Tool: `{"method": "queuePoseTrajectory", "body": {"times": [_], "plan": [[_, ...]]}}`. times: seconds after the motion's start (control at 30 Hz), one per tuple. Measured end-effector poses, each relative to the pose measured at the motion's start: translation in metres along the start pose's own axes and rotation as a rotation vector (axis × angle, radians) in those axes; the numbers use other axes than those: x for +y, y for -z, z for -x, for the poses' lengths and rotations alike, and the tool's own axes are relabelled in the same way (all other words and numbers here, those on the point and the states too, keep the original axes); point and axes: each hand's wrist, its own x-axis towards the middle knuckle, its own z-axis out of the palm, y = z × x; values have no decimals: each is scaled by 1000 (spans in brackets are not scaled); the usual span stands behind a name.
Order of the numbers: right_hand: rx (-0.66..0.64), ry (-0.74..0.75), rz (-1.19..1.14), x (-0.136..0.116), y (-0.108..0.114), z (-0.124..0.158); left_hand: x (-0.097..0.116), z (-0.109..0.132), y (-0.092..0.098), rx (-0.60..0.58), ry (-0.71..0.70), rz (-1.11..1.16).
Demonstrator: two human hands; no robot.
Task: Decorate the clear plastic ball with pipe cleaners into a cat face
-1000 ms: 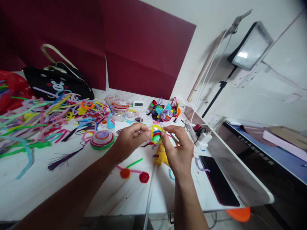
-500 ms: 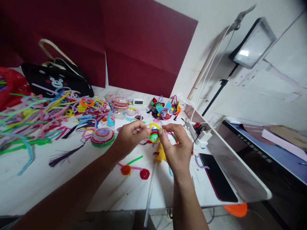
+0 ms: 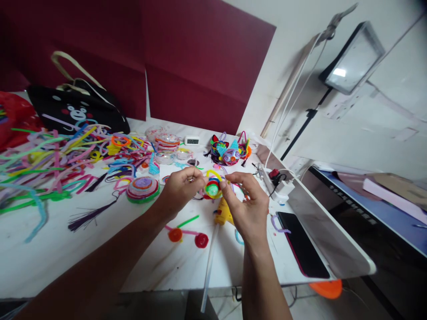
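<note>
Over the middle of the table, my left hand (image 3: 184, 189) and my right hand (image 3: 247, 200) face each other, fingertips pinched. Between them is a bent yellow pipe cleaner (image 3: 211, 171), curved into a loop and gripped at both sides. Through the loop I see a small round piece (image 3: 212, 190) in green, red and blue; whether it touches the loop I cannot tell. Just below lies a yellow glue gun (image 3: 221, 214), with a long clear glue stick (image 3: 209, 269) reaching past the table's front edge. Coiled orange (image 3: 175, 234) and red (image 3: 201, 240) pipe-cleaner discs lie nearer me.
A heap of pipe cleaners (image 3: 60, 155) spreads over the left side, near a black bag (image 3: 78, 109). A coiled dome (image 3: 143, 189) and purple tassel (image 3: 93, 214) lie left of my hands. Finished ornaments (image 3: 230, 153) stand behind; a phone (image 3: 302, 244) and power strip (image 3: 278, 189) are right.
The yellow loop has shifted slightly and looks a little wider. The round piece inside it shows more of its green. Both hands stay nearly in place.
</note>
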Motion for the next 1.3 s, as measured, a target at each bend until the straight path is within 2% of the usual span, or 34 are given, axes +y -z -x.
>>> {"method": "queuePoseTrajectory", "body": {"times": [0.17, 0.53, 1.3], "plan": [[-2, 27, 59, -1, 0, 1, 0, 1, 0, -33, 28, 66], [-6, -36, 7, -1, -4, -5, -2, 0, -1, -37, 9, 88], [32, -43, 48, 0, -10, -7, -12, -3, -2, -29, -9, 62]]}}
